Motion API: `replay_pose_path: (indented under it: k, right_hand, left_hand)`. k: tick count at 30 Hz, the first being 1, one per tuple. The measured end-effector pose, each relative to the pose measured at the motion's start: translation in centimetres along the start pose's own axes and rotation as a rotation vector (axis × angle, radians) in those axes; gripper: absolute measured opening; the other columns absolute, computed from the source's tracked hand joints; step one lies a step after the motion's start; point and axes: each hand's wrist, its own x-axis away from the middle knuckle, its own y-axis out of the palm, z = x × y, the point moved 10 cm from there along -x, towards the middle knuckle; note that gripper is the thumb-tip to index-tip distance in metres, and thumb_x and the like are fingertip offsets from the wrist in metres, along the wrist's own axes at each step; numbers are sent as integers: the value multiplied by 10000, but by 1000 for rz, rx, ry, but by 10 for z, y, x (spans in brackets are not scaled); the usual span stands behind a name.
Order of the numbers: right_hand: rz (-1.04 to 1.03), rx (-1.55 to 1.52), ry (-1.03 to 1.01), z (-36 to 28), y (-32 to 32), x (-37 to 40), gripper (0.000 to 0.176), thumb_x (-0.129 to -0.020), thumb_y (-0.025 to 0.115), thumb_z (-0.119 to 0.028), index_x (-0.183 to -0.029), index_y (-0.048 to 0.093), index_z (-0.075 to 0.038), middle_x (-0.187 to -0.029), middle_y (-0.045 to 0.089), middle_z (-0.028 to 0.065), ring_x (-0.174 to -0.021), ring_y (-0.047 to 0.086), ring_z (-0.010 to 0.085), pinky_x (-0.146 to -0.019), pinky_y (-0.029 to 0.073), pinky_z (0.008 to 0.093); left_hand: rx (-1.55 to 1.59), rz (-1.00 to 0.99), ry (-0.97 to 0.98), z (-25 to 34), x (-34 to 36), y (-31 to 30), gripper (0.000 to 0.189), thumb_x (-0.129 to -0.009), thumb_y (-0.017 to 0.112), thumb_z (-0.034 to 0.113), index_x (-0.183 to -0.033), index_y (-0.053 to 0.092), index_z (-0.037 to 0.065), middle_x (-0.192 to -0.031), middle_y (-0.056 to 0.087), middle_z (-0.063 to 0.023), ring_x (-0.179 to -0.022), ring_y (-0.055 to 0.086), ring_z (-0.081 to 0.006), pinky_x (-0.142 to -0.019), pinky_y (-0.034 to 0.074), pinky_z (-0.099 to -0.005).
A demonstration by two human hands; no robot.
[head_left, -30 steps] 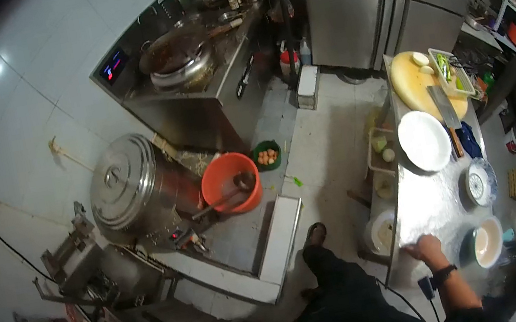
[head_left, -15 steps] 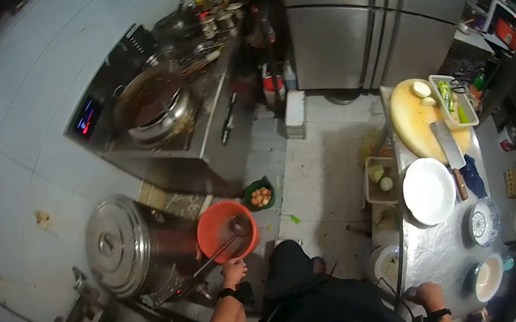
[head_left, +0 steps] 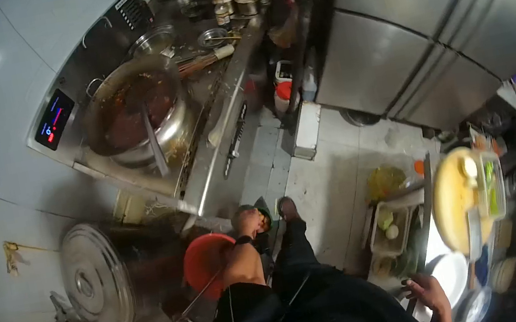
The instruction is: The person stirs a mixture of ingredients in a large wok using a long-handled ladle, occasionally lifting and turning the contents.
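Observation:
Down by the stove's corner, my left hand (head_left: 249,220) is at the dark green basket (head_left: 262,206), just beyond the orange bucket (head_left: 200,262). The back of the hand faces me and hides its fingers and most of the basket's brown, egg-like contents. Below its forearm, a thin utensil handle (head_left: 194,301) runs from the bucket toward the lower left. My right hand (head_left: 428,294) is open, fingers loosely apart, at the metal table's edge beside a white bowl (head_left: 453,271). Nothing shows in it.
A large pot (head_left: 179,123) of reddish-brown food stands on the stove, a metal utensil (head_left: 154,141) leaning in it. A lidded steel stockpot (head_left: 89,280) is at left. On the right, a cleaver (head_left: 474,233) lies over a round cutting board (head_left: 452,203). A steel fridge (head_left: 384,56) stands behind.
My left hand has reached forward from beside the bucket to the green basket. The view has shifted toward the stove and lower. My right hand's fingers have loosened apart.

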Motion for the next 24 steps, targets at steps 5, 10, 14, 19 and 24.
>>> replay_pose_path:
  k: [5, 10, 14, 19, 24]
  right_hand:
    - [-32, 213, -125, -142, -22, -123, 467, -956, 648, -341, -1206, 622, 52, -1002, 720, 140, -864, 684, 202, -748, 526, 333]
    - [-204, -329, -35, -186, -38, -196, 474, -975, 605, -183, -1344, 468, 82, -1163, 657, 221, -1006, 682, 332, -802, 575, 416]
    - [-229, -184, 288, -182, -52, -229, 670, -923, 676, -353, -1409, 414, 27, -1237, 618, 200, -1075, 651, 343, -835, 569, 449]
    - [-349, -109, 240, -166, -79, -294, 532, -982, 584, -267, -1393, 431, 34, -1248, 608, 216, -1073, 649, 359, -845, 570, 453]
    - [-433, -36, 281, -217, -83, -375, 538, -977, 589, -270, -1392, 432, 34, -1252, 604, 224, -1075, 647, 366, -852, 569, 455]
  left_hand:
    - [-492, 236, 118, 39, -148, -6, 469, -951, 513, 385, -922, 664, -58, -984, 661, -295, -974, 629, -448, -863, 505, -493]
    - [-169, 483, -166, 132, -164, -62, 548, -950, 535, 446, -1018, 650, -85, -1002, 667, -301, -1009, 636, -441, -882, 502, -484]
    - [-222, 516, -293, 134, -195, -58, 530, -984, 483, 456, -1031, 659, -41, -1037, 672, -264, -957, 642, -422, -844, 515, -471]
    - [-276, 895, -244, 127, -190, -48, 492, -1006, 402, 436, -1136, 661, 39, -1274, 615, -176, -1114, 579, -377, -933, 466, -512]
    - [-271, 747, -382, 105, -202, -45, 446, -974, 433, 411, -1126, 661, 59, -1214, 632, -152, -1077, 592, -348, -904, 475, -486]
